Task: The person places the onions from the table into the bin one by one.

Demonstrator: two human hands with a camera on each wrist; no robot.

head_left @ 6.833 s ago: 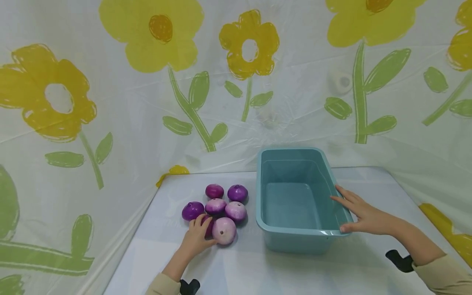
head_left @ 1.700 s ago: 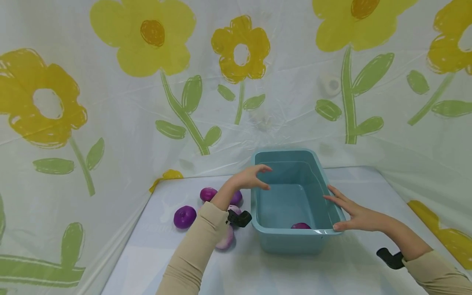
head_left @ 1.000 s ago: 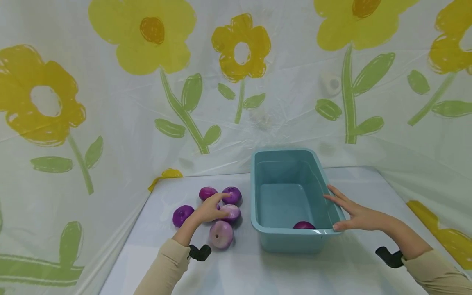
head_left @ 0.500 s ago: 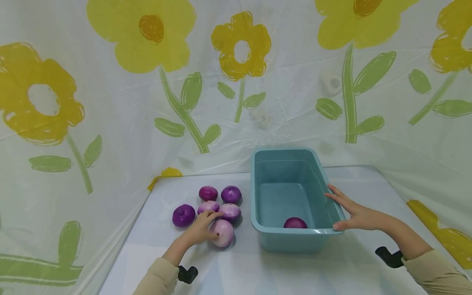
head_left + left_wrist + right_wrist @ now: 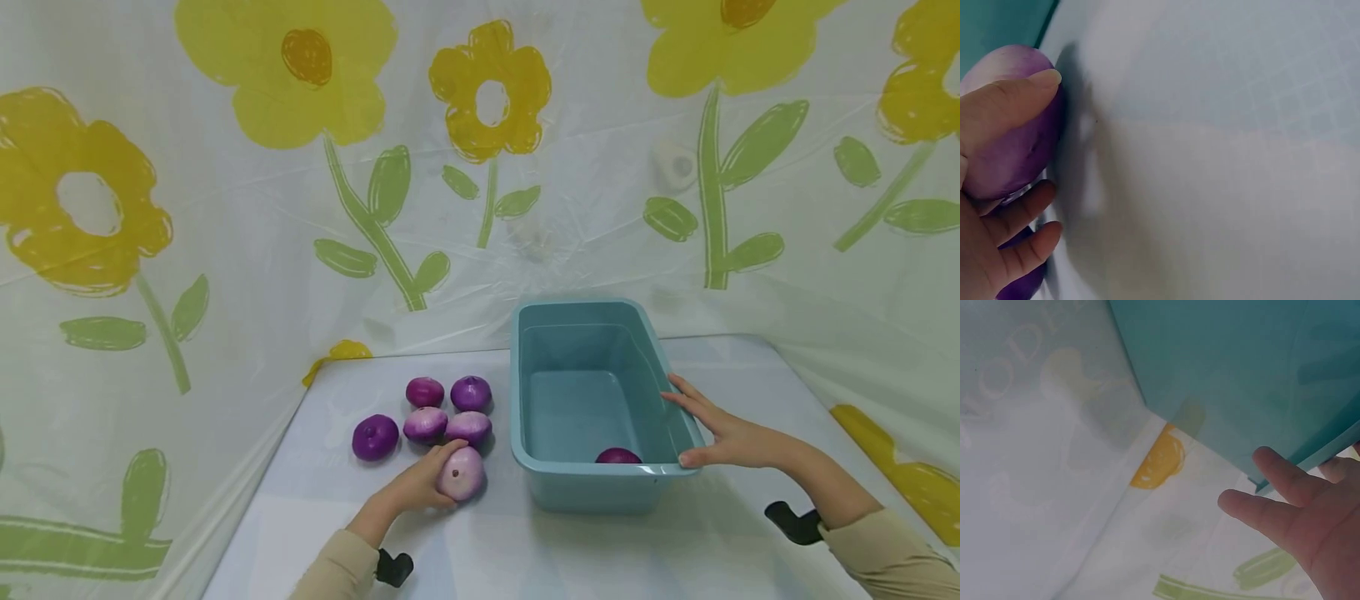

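My left hand grips a pale pinkish-purple onion, the nearest of the group on the table's left side. In the left wrist view the thumb lies across this onion, while two fingers extend below it. My right hand rests on the right rim of a blue-green plastic bin, straight fingers at the rim and thumb by the near corner. The right wrist view shows two spread fingers outside the bin wall. Inside the bin, a dark purple onion lies partly hidden behind the front rim.
Behind the left hand sit several more onions: two pale-purple ones side by side, a magenta one, a purple one, and a dark one to the left. A flower-print sheet hangs behind the white table.
A dark onion has gone from the table group into the bin. My left hand came back from over the bin and took hold of the near pale onion. The right hand stays put.
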